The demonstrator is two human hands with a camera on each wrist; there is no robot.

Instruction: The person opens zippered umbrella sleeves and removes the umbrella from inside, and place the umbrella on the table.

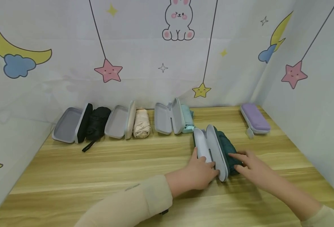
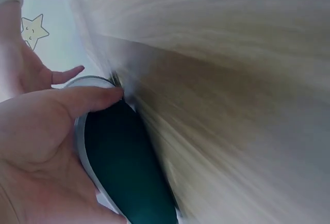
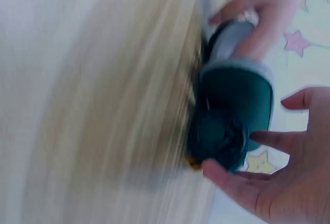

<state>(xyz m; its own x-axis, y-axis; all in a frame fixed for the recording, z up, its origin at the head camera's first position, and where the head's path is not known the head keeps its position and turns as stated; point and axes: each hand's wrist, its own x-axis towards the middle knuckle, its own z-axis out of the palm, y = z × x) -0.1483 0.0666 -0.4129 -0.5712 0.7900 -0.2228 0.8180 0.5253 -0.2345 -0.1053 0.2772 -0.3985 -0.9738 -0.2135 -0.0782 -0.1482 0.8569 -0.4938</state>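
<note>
A dark green zip case [image 1: 217,156] stands opened on the table, its grey lining showing. My left hand [image 1: 202,173] grips the near part of its left half; in the left wrist view the thumb lies on the green outer shell [image 2: 124,167] and other fingers are on the lined side. Against the case's right side lies a dark green folded umbrella [image 1: 226,146]. My right hand [image 1: 253,167] touches the umbrella's near right part with loosely spread fingers. From the right wrist view, the umbrella's rolled end [image 3: 216,139] sits between thumb and fingers.
Along the back stand opened cases, black [image 1: 84,124], cream [image 1: 130,119] and grey-lined [image 1: 163,118], beside a black umbrella [image 1: 97,123], a beige umbrella [image 1: 142,123] and a light teal umbrella [image 1: 187,118]. A closed purple case [image 1: 254,117] lies back right. Printed cloth walls enclose the wooden table [image 1: 113,171].
</note>
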